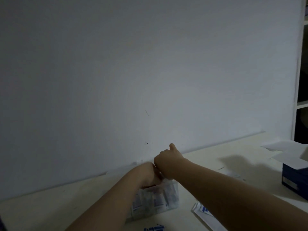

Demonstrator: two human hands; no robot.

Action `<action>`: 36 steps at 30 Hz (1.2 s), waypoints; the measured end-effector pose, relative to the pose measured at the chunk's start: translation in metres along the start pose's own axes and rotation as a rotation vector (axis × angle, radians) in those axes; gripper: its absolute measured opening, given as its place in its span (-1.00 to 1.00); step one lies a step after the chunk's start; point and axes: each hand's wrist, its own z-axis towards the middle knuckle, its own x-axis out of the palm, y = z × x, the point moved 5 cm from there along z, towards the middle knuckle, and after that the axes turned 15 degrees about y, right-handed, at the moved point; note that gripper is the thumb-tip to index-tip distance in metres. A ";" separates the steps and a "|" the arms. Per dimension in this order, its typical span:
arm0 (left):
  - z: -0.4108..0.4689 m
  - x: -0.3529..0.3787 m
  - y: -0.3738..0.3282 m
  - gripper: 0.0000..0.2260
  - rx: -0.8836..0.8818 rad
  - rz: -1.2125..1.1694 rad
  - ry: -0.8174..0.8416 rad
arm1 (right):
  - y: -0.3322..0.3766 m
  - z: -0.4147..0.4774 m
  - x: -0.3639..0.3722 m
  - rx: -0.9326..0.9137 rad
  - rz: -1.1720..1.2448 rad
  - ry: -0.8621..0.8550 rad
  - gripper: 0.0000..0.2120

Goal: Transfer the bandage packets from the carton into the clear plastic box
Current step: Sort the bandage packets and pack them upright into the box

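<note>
Left grip (150,174) and right grip (166,161) meet above the clear plastic box (175,203).
Right grip's fingers are curled, contents hidden; left grip's state cannot be told. Bandage packets (156,201) lie just beneath; carton (294,179) is well right.

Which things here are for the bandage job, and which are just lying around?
For the job: clear plastic box, bandage packets inside it, loose packets on the table, blue carton, left hand and right hand over the box.

Just there: white shelf, wall.
</note>
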 end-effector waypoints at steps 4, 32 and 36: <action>0.002 -0.003 0.010 -0.73 0.022 -0.023 0.037 | 0.005 0.004 0.002 0.008 -0.069 0.001 -0.67; -0.118 0.035 0.045 -0.89 0.297 -0.270 -0.291 | 0.029 -0.110 0.033 -0.189 0.430 0.435 -0.62; -0.121 0.093 0.048 -0.88 0.276 -0.121 -0.133 | 0.042 -0.096 0.068 -0.126 0.500 0.479 -0.46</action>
